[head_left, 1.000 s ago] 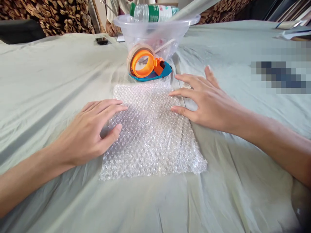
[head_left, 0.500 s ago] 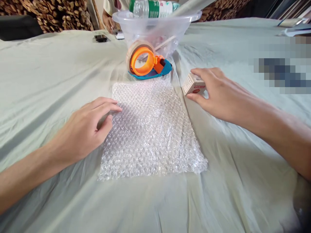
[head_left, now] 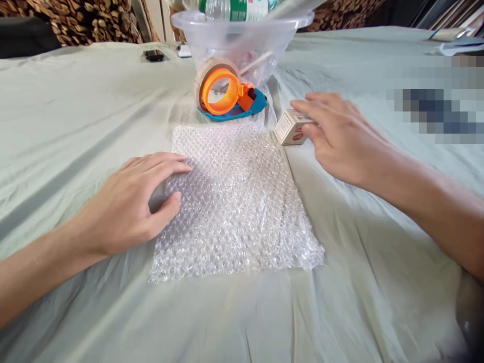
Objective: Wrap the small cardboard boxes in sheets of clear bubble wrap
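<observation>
A sheet of bubble wrap [head_left: 234, 201] lies flat on the cloth in front of me. My left hand [head_left: 139, 196] is over its left edge, fingers stretched and thumb apart, holding nothing. To the right of the sheet's far corner, a small white box [head_left: 290, 132] with red print rests on the cloth. My right hand [head_left: 336, 138] is just behind and right of that box. Its fingers are extended and no longer wrapped around the box, though the fingertips overlap it in view; whether they still touch it I cannot tell.
Beyond the sheet stands an orange and blue tape dispenser [head_left: 223, 98] with a roll of tape. Behind it is a clear plastic basin [head_left: 185, 20] containing a green-labelled bottle [head_left: 242, 9]. A black phone-like object [head_left: 154, 55] lies farther left. A wrinkled pale green cloth [head_left: 227, 322] covers the table.
My right hand has let go of the small box, which now sits slightly farther left, and has lifted back to the right. My left thumb has spread away from the fingers.
</observation>
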The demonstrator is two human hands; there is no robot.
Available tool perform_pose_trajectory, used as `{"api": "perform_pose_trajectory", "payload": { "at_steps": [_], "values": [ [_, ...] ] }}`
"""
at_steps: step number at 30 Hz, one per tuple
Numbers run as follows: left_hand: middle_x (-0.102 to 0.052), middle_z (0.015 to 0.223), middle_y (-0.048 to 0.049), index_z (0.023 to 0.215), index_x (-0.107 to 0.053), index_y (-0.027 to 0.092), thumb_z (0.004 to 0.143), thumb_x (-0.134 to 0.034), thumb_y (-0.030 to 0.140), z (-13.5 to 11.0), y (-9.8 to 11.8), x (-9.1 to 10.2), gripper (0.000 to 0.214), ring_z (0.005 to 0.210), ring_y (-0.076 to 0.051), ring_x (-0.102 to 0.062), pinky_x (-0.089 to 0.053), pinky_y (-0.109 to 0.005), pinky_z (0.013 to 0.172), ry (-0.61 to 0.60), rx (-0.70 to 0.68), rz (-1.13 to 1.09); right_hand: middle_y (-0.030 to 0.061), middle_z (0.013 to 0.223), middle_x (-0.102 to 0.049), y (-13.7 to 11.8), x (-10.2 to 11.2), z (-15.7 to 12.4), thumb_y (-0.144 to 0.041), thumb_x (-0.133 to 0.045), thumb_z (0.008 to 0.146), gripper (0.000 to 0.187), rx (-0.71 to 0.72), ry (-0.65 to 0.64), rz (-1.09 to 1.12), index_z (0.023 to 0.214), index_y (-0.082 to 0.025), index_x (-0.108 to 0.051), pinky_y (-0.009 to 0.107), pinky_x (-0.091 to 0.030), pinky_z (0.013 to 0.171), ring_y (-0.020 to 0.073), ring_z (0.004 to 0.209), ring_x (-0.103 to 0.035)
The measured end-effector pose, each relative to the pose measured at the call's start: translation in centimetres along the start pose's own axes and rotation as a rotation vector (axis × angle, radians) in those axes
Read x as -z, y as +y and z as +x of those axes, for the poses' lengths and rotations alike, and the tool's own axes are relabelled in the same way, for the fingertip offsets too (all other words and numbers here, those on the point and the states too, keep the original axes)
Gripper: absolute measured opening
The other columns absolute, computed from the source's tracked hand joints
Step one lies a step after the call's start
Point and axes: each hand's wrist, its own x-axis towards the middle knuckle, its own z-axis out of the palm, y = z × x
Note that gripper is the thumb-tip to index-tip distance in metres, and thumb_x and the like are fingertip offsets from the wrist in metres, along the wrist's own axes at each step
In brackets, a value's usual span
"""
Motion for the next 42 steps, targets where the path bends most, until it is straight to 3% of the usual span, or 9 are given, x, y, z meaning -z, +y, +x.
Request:
{"api": "perform_pose_trajectory", "payload": {
  "at_steps": [4, 8, 10, 16, 22, 26, 30, 38, 42],
  "values": [
    [-0.067, 0.164, -0.0023, 0.145, -0.065, 0.032, 0.107, -0.05, 0.047, 0.0, 0.1, -0.1, 0.044, 0.151, -0.036, -0.064, -0.048, -0.056, 0.129, -0.013, -0.015, 0.017, -0.0034, 0.182, -0.044, -1.3, 0.7, -0.3, -0.046, -0.047, 0.116, 0.042, 0.029, 0.074, 0.042, 0.156, -0.053, -0.058, 0.074, -0.019, 0.145, 0.0376, 0.175, -0.03],
    [-0.069, 0.159, -0.0026, 0.155, -0.056, 0.029, 0.111, -0.05, 0.048, -0.1, 0.7, 0.4, 0.048, 0.146, -0.032, -0.066, -0.053, -0.049, 0.125, 0.052, 0.032, 0.016, 0.0161, 0.19, -0.03, -1.8, 0.3, -0.4, -0.032, -0.055, 0.112, 0.06, -0.056, 0.028, -0.095, 0.171, -0.023, -0.05, 0.072, -0.022, 0.143, 0.0417, 0.177, -0.028],
    [-0.071, 0.154, -0.0003, 0.154, -0.056, 0.03, 0.113, -0.049, 0.048, -0.2, 0.9, 0.5, 0.045, 0.143, -0.031, -0.068, -0.055, -0.045, 0.122, 0.089, 0.059, 0.027, 0.0217, 0.19, -0.026, -1.3, -0.2, -0.4, -0.031, -0.063, 0.108, 0.072, -0.124, -0.037, -0.138, 0.175, -0.018, -0.043, 0.073, -0.028, 0.14, 0.0473, 0.174, -0.032],
    [-0.066, 0.162, -0.0082, 0.163, -0.051, 0.027, 0.112, -0.048, 0.05, -0.2, 1.1, -0.1, 0.056, 0.148, -0.037, -0.064, -0.053, -0.054, 0.124, -0.031, 0.012, 0.02, 0.0218, 0.157, -0.067, 0.0, -0.9, -0.1, -0.025, -0.05, 0.111, 0.064, -0.14, -0.094, -0.098, 0.173, -0.021, -0.042, 0.066, -0.056, 0.116, 0.0413, 0.136, -0.072],
    [-0.066, 0.163, -0.0097, 0.163, -0.051, 0.027, 0.111, -0.051, 0.051, -0.2, 0.9, -0.3, 0.058, 0.149, -0.037, -0.064, -0.052, -0.053, 0.126, -0.032, 0.017, 0.008, 0.0101, 0.12, -0.079, -0.7, -0.6, 0.5, -0.027, -0.053, 0.111, 0.032, -0.209, 0.085, 0.063, 0.141, -0.031, -0.062, 0.057, -0.063, 0.102, 0.033, 0.11, -0.077],
    [-0.068, 0.162, -0.0097, 0.164, -0.051, 0.026, 0.111, -0.051, 0.052, -0.2, 0.4, -0.6, 0.059, 0.147, -0.036, -0.066, -0.053, -0.052, 0.125, 0.006, -0.044, 0.0, 0.009, 0.129, -0.077, -4.2, -1.1, -0.6, -0.04, -0.05, 0.116, 0.025, -0.022, 0.192, 0.37, 0.136, -0.031, -0.06, 0.05, -0.064, 0.104, 0.029, 0.109, -0.076],
    [-0.069, 0.16, -0.0112, 0.162, -0.051, 0.023, 0.111, -0.051, 0.051, 0.0, 0.4, -0.9, 0.058, 0.144, -0.036, -0.068, -0.054, -0.053, 0.124, 0.013, -0.06, 0.001, 0.0055, 0.143, -0.074, -7.5, -2.0, -1.8, -0.029, -0.065, 0.109, 0.034, 0.178, 0.032, 0.647, 0.143, -0.032, -0.062, 0.046, -0.064, 0.111, 0.0264, 0.123, -0.075],
    [-0.07, 0.159, -0.0141, 0.159, -0.053, 0.02, 0.109, -0.05, 0.051, 0.4, 0.9, -0.4, 0.06, 0.146, -0.041, -0.066, -0.054, -0.061, 0.124, -0.041, -0.048, 0.002, 0.0043, 0.147, -0.076, -7.5, -3.3, -1.8, -0.027, -0.067, 0.105, 0.049, 0.199, -0.04, 0.499, 0.152, -0.038, -0.068, 0.06, -0.066, 0.11, 0.0308, 0.11, -0.078],
    [-0.068, 0.162, -0.0148, 0.163, -0.048, 0.019, 0.11, -0.051, 0.051, 0.2, 0.7, -0.6, 0.062, 0.147, -0.04, -0.067, -0.055, -0.06, 0.124, -0.005, -0.052, 0.01, 0.0056, 0.158, -0.07, -7.4, -2.5, -1.8, -0.035, -0.067, 0.108, 0.047, 0.218, 0.041, 0.427, 0.155, -0.038, -0.065, 0.059, -0.061, 0.116, 0.034, 0.133, -0.071]
  ]
}}
